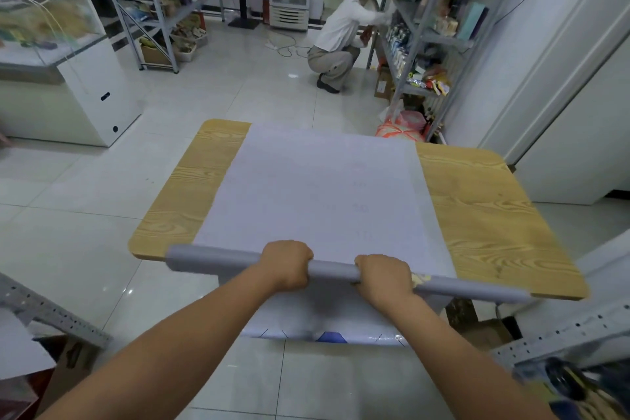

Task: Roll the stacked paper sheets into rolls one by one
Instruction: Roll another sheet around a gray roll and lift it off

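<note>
Both hands grip a partly rolled sheet at the near edge of the tabletop.

The left hand (pixel 288 264) and right hand (pixel 383 278) each curl closed over the long pale grey paper roll (pixel 211 257), knuckles up, set close together near its middle, so the roll runs out past both fists, further to the left. Beyond the roll, the flat stack of white paper sheets (pixel 317 191) lies down the middle of the light wood-grain tabletop (pixel 484 215), bare wood showing on either side. Below the hands a sheet edge with blue printing (pixel 329 337) hangs over the near edge. Around it lies a pale tiled floor (pixel 102 215).
</note>
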